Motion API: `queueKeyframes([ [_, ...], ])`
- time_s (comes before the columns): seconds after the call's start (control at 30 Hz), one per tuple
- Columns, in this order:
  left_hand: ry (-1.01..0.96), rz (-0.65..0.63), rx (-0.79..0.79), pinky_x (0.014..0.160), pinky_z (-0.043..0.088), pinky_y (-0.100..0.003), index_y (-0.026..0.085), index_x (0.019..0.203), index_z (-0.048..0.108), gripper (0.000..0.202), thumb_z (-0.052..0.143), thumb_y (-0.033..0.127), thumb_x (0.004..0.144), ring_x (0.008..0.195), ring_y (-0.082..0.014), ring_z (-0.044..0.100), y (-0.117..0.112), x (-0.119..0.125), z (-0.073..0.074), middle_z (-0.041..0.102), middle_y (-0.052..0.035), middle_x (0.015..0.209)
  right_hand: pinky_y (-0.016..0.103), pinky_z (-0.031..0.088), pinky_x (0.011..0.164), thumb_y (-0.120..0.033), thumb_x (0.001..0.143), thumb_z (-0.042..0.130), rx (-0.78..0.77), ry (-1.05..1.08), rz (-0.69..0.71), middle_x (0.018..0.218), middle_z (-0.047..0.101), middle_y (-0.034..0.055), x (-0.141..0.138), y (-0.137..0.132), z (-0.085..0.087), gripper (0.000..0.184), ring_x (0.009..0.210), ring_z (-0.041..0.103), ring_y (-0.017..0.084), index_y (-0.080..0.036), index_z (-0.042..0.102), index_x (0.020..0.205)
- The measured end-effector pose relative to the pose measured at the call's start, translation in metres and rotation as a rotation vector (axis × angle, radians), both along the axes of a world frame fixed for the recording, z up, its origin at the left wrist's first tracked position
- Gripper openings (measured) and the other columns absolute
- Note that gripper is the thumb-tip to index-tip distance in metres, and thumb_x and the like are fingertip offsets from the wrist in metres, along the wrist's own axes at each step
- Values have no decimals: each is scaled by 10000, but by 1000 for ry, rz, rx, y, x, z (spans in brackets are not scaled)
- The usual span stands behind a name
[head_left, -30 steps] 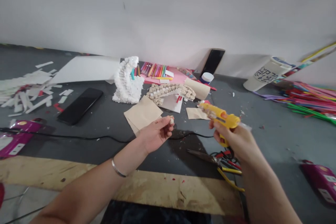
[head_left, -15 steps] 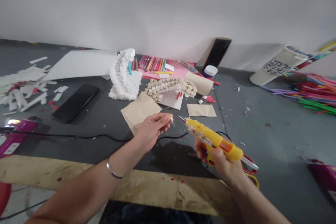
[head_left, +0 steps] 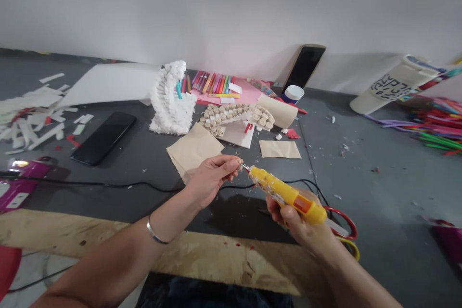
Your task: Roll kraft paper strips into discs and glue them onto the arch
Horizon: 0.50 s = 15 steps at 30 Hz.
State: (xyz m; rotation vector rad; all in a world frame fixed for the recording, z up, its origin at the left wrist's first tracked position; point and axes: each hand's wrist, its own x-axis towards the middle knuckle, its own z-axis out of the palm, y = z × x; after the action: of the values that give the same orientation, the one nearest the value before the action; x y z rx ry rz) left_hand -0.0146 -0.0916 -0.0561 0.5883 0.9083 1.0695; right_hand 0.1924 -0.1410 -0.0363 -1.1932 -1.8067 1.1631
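Note:
My left hand (head_left: 218, 173) pinches a small beige paper roll (head_left: 240, 161), mostly hidden by the fingertips. In my right hand (head_left: 299, 216) is a yellow glue gun (head_left: 285, 191), its body smeared with white and reddish bits. The metal nozzle points left and meets the paper roll, or comes very near it. Just beyond the hands stands an arched model (head_left: 234, 114) covered in beige paper rolls, on a white base. Brown paper sheets (head_left: 195, 149) lie behind my left hand, and a smaller brown paper strip (head_left: 280, 149) lies beyond the glue gun.
A white textured sculpture (head_left: 171, 106) stands left of the arch. Markers (head_left: 216, 84) lie behind it. A black phone (head_left: 104, 138) and white scraps (head_left: 32, 110) are at left. Red-handled scissors (head_left: 348, 221) lie by my right wrist. A black cord (head_left: 144, 184) crosses the table. A tumbler (head_left: 390, 86) leans at right.
The glue gun has moved left, bringing its nozzle to the paper roll in my left hand. My left hand has shifted slightly to the right.

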Motion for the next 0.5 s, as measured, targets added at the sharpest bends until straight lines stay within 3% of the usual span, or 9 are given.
queueKeyframes([
  [0.17, 1, -1, -12, 585, 382, -206, 163, 741, 767, 329, 890, 393, 540, 588, -63, 523, 0, 0, -1, 654, -5, 647, 226, 358, 446, -346, 870, 471, 11, -17, -17, 567, 514, -11, 1, -1, 2, 265, 487, 451, 103, -194, 553, 669],
  [0.5, 6, 3, -20, 570, 377, -194, 163, 727, 759, 344, 895, 407, 526, 582, -58, 522, 0, -1, 1, 642, -1, 627, 223, 361, 430, -428, 892, 484, -60, 21, -14, 576, 511, -8, 3, -3, -2, 322, 487, 453, 102, -187, 558, 692],
])
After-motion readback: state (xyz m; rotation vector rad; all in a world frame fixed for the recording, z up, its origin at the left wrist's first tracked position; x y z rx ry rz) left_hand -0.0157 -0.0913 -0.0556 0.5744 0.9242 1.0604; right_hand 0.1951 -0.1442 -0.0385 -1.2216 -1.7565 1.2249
